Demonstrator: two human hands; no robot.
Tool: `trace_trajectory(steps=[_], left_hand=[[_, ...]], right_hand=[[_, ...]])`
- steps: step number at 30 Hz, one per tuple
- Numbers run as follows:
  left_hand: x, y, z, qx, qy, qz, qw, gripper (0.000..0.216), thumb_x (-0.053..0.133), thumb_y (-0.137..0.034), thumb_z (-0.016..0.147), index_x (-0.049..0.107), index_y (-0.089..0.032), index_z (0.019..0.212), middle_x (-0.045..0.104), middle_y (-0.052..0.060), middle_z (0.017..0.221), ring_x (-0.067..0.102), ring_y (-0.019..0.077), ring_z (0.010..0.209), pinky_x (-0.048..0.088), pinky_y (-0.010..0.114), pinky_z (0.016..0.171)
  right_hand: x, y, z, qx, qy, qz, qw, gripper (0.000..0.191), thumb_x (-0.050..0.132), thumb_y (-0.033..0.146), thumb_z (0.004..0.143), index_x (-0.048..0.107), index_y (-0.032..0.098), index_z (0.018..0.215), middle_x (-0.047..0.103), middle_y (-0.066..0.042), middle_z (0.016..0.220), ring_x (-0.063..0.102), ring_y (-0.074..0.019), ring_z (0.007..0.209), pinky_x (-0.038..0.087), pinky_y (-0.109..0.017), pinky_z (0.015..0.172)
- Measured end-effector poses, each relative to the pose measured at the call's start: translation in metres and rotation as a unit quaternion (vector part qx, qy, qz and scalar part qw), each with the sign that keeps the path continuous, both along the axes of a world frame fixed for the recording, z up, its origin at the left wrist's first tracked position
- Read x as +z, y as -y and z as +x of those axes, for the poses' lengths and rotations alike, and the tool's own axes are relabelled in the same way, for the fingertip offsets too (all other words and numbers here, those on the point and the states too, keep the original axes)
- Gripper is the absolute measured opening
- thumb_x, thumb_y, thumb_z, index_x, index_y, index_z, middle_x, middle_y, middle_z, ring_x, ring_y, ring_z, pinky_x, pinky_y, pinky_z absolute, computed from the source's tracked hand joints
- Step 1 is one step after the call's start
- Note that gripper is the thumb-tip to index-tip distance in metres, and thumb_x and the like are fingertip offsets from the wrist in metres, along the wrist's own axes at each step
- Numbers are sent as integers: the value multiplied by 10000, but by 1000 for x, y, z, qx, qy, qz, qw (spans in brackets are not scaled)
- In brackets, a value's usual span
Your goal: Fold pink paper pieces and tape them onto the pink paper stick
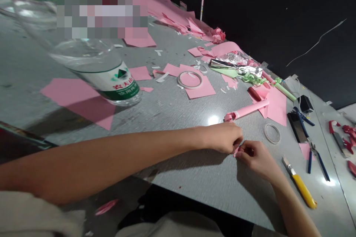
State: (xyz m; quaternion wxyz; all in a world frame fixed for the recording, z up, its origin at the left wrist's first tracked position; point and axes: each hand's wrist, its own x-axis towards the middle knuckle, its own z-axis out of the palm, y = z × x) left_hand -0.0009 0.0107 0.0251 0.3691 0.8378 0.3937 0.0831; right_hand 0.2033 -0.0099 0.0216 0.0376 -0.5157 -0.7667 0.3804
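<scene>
Left hand [224,137] and right hand [257,158] curl nearly closed, meeting over the grey, brushed-looking tabletop [161,113], probably to steady each other. Just beyond lies a rolled pink paper tube [249,110], apparently kept within reach. One small, crumpled pink paper scrap [236,151] is pinched between both hands, likely for control.

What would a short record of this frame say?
Hands: left hand and right hand pinching a small pink piece
Nearby: pink tube beyond the hands
Tools: yellow cutter right of the right hand; blue-handled pliers beyond
Rings: pale ring overlapping a pink sheet; second ring beyond the right hand
Bottle: labelled clear bottle at the left
</scene>
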Motion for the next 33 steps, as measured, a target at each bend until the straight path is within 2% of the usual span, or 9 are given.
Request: trace_trajectory(steps=[6,12,15,23,29,33], left_hand=[[0,0,0,3,9,7,1000,196,690,5,723,729,-183,683,723,13,676,593,163,628,412,301,654],[3,2,-1,6,1,4,1000,154,813,-148,788,688,-181,705,661,-8,659,531,139,582,333,288,568],[1,5,1,11,1,28,1000,181,811,-145,792,662,-183,695,637,-7,662,541,146,605,323,296,572],[-1,3,5,0,-4,14,1000,160,757,-99,782,649,-195,712,623,-12,660,533,164,609,294,315,583],[1,2,5,8,-19,-23,1000,186,804,-131,770,641,-194,705,624,-22,656,554,160,627,307,308,611],[-3,4,4,25,-30,-37,999,148,806,-185,785,660,-198,760,670,-8,720,591,177,686,320,302,609]], right_hand=[[-3,2,-2,3,14,45,999,171,626,218,879,615,201,709,641,-5,671,534,-159,621,308,-303,601],[-6,1,-1,3,21,50,999,190,624,221,866,586,205,681,626,0,655,514,-154,604,304,-301,588],[-6,0,0,4,11,54,998,175,622,209,853,593,203,680,614,2,645,519,-156,605,325,-300,598],[-7,-5,4,-19,-57,32,998,39,673,186,799,640,195,781,638,8,699,533,-155,639,368,-287,619],[-9,-10,9,-20,-117,-2,993,43,625,177,827,616,195,789,553,32,673,483,-140,636,331,-275,600],[-6,-7,5,-12,-111,-2,994,68,663,131,800,638,193,808,557,35,674,468,-134,627,324,-274,592]])
